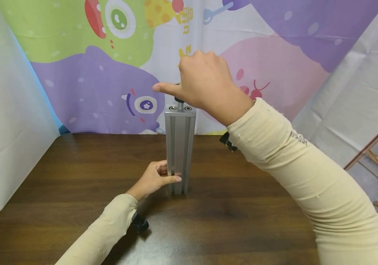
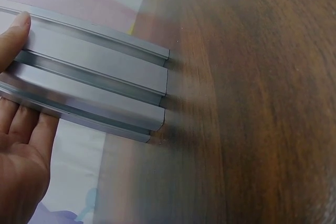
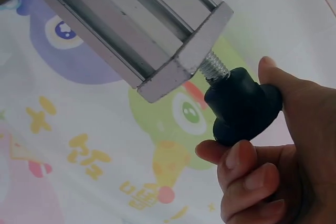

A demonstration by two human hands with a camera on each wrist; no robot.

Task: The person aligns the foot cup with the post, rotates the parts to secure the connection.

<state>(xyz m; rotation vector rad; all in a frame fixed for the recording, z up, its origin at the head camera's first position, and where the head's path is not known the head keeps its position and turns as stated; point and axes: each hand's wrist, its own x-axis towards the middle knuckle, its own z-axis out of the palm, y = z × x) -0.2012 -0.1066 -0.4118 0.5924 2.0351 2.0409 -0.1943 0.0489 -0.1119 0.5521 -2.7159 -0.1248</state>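
Observation:
A silver aluminium profile (image 1: 181, 143) with long grooves stands upright on the wooden table. My left hand (image 1: 152, 178) grips it low down, thumb across the front and fingers along the side and behind. An end plate (image 3: 190, 59) caps its top, with two round screw heads visible from above. Out of that plate comes a threaded rod (image 3: 213, 67) bearing a black lobed knob (image 3: 241, 106). Around the knob is my right hand (image 1: 205, 79), its fingers curled against the rim and its thumb stretched out past it. From the head view, that hand hides most of the knob.
The dark wooden table (image 1: 242, 206) meets a cartoon-printed cloth (image 1: 103, 92) behind the profile. Pale cloth walls (image 1: 13, 125) rise at both sides. A black strap piece (image 1: 139, 223) sits at the left wrist, another (image 1: 228, 141) at the right.

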